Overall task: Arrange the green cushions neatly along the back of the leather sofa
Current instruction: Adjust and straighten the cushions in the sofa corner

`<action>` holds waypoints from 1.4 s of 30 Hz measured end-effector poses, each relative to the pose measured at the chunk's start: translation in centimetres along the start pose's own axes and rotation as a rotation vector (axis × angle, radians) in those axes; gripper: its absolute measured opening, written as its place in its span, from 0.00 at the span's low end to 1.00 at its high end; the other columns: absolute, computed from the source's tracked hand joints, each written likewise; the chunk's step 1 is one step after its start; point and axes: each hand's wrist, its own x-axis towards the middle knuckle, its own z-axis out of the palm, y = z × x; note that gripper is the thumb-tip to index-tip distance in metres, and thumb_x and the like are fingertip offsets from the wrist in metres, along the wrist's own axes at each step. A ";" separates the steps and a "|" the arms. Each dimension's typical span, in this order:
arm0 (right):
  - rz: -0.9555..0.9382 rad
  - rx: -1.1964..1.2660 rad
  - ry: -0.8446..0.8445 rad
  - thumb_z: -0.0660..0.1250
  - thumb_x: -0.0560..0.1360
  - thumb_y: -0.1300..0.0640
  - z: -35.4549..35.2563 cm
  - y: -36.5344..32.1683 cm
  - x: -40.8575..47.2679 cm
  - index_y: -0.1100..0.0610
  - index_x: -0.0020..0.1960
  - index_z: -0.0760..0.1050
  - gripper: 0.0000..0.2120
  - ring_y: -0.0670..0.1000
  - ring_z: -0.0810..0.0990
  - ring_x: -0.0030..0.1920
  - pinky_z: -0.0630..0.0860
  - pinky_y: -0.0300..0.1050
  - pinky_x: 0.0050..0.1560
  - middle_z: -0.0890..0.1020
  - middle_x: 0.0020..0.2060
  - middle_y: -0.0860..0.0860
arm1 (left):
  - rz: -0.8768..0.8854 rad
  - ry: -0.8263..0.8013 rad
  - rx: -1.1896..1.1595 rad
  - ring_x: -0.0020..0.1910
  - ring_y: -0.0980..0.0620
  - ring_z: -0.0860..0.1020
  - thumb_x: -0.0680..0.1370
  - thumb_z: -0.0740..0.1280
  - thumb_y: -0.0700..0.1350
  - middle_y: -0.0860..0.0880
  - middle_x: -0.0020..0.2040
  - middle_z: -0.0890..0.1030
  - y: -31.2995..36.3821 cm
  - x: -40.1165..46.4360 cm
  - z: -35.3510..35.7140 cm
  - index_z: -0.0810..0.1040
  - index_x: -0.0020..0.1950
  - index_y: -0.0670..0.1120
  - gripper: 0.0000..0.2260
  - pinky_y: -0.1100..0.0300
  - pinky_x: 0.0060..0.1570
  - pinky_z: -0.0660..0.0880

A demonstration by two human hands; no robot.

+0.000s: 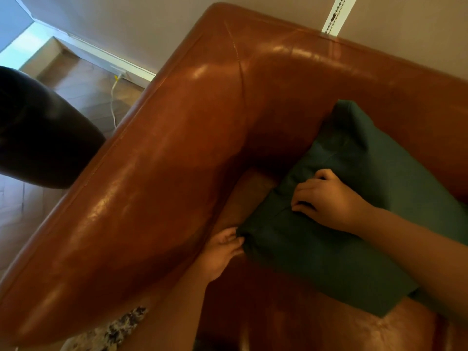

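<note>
Head view, looking steeply down into the corner of a brown leather sofa point(192, 153). Wide padded armrest ran diagonally from lower left to the top, meeting the backrest along the wall; leather glossy, with pale highlights and a stitched seam at the corner.

One green cushion point(354, 224) lay on the seat in that corner, tilted, its upper end leaning against the backrest and its lower end toward the seat front. Fabric dark green, matte, slightly creased near the middle.

Right hand point(326, 198) rested on top of the cushion near its middle, fingers curled and bunched into the fabric, knuckles up; it appeared to grip a fold of the cover, though the pinch itself was hidden under the fingers. Bare forearm ran off to the lower right, across the cushion.

Left hand point(222, 249) sat low in the gap between armrest and cushion, fingers closed on the cushion's near left corner, thumb and fingertips touching the fabric edge. Bare forearm ran down to the bottom edge.

Beyond the armrest: wooden floor point(83, 82), white skirting board point(106, 57), a pale cable point(113, 105) trailing from a wall socket. A large dark rounded object point(43, 133) stood just beside the armrest at left; could not tell what it was. A speckled rug point(119, 328) showed at the bottom. A beaded blind cord point(334, 13) hung on the wall behind the backrest.
</note>
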 end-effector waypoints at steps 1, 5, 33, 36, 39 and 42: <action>-0.006 0.011 0.003 0.62 0.74 0.47 -0.2 0.2 -0.3 0.44 0.42 0.78 0.07 0.43 0.78 0.41 0.58 0.44 0.51 0.80 0.40 0.40 | -0.027 -0.032 -0.099 0.59 0.47 0.78 0.77 0.65 0.37 0.44 0.60 0.80 -0.3 -0.3 0.0 0.75 0.62 0.42 0.13 0.55 0.57 0.75; -0.024 0.060 0.017 0.57 0.75 0.45 -0.2 0.6 -0.6 0.45 0.42 0.78 0.11 0.43 0.79 0.41 0.60 0.46 0.51 0.80 0.41 0.40 | 0.090 0.202 -0.096 0.49 0.46 0.80 0.74 0.70 0.39 0.44 0.47 0.80 -1.0 -1.4 0.9 0.75 0.47 0.43 0.05 0.53 0.53 0.76; -0.009 0.059 -0.028 0.66 0.74 0.50 0.1 0.6 0.2 0.45 0.42 0.77 0.03 0.44 0.78 0.43 0.56 0.43 0.52 0.80 0.42 0.40 | 0.180 0.294 0.075 0.47 0.54 0.81 0.75 0.68 0.34 0.48 0.46 0.83 -1.1 -2.6 1.6 0.80 0.52 0.48 0.11 0.63 0.48 0.75; -0.005 0.072 -0.022 0.62 0.73 0.48 0.1 0.6 0.2 0.44 0.42 0.78 0.06 0.44 0.79 0.43 0.56 0.44 0.52 0.80 0.42 0.40 | 0.149 0.266 0.025 0.54 0.51 0.80 0.76 0.67 0.36 0.47 0.53 0.82 -1.6 -2.4 1.4 0.80 0.52 0.49 0.10 0.60 0.53 0.74; -0.007 0.091 -0.023 0.62 0.74 0.48 -0.2 0.7 0.2 0.45 0.43 0.77 0.06 0.43 0.78 0.43 0.56 0.44 0.52 0.80 0.42 0.40 | 0.104 0.223 -0.222 0.57 0.49 0.79 0.77 0.63 0.33 0.42 0.58 0.80 -2.5 -2.3 1.6 0.77 0.58 0.42 0.12 0.58 0.56 0.73; -0.012 0.121 -0.016 0.63 0.73 0.48 -0.5 0.9 -0.1 0.45 0.42 0.78 0.05 0.39 0.75 0.43 0.57 0.45 0.50 0.80 0.42 0.40 | -0.020 0.100 -0.551 0.57 0.50 0.79 0.74 0.63 0.35 0.44 0.58 0.81 -3.5 -2.8 2.1 0.75 0.61 0.42 0.16 0.57 0.54 0.73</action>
